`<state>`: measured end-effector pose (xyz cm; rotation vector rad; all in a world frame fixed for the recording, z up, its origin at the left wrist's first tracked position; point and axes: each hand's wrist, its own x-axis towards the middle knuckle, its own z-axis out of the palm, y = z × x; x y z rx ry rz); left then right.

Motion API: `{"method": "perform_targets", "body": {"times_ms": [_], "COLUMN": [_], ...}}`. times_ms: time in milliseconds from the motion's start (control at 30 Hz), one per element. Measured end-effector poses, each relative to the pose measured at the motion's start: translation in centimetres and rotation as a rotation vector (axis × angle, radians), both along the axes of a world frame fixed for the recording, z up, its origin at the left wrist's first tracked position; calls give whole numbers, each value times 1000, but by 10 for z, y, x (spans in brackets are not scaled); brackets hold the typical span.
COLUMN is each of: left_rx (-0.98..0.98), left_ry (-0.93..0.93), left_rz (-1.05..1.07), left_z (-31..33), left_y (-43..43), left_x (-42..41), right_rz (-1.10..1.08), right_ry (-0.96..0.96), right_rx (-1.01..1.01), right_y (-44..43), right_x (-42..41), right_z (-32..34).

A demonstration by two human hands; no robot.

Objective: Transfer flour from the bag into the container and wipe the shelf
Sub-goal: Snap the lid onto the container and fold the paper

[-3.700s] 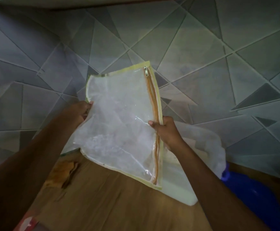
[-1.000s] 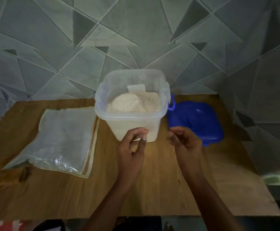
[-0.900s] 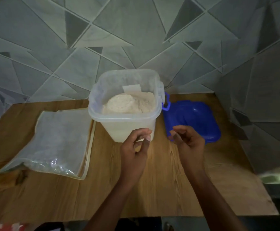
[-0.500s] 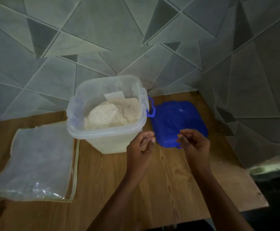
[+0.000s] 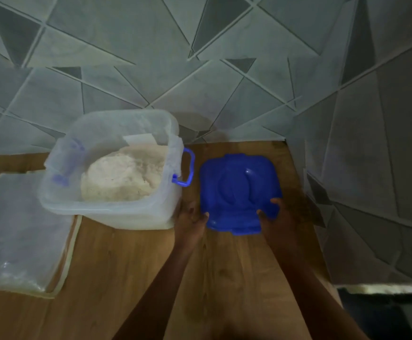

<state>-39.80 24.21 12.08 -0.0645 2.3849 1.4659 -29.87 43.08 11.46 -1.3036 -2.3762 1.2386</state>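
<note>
Flour (image 5: 123,177) transfer looked done; lidding next. Fingers (image 5: 275,204), empty and loosely curled over shelf (image 5: 224,278) half second before, had reached farther right. Left hand (image 5: 192,220) and right hand (image 5: 277,217) gripped near corners of blue lid (image 5: 239,187), which lay just right of open container (image 5: 106,212). Flour sat heaped inside. Emptied bag (image 5: 23,231) lay flat at left. Wiping not yet begun.

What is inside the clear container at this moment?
A mound of whitish flour sits in the clear container, heaped toward the right. It is open; the blue lid is off, beside it. The container's floor under the flour is covered, so nothing below can be seen.
</note>
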Motion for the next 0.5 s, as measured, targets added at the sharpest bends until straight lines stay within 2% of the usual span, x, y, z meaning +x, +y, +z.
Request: {"method": "perform_targets", "body": {"times_ms": [100, 167, 300, 500], "left_rx": [54, 95, 157, 88], "left_ry": [-64, -94, -176, -199], "left_rz": [99, 161, 218, 103], "left_z": [-18, -23, -20, -20], "left_y": [16, 24, 36, 30], "left_x": [-4, -5, -10, -14], "right_rz": [-16, 3, -50, -199], "right_ry": [19, 37, -80, 71], "right_rx": [-146, -98, -7, -181], "right_y": [10, 12, 22, 43], "right_x": [-8, -14, -21, -21], "right_z": [-18, -29, -32, -31]}}
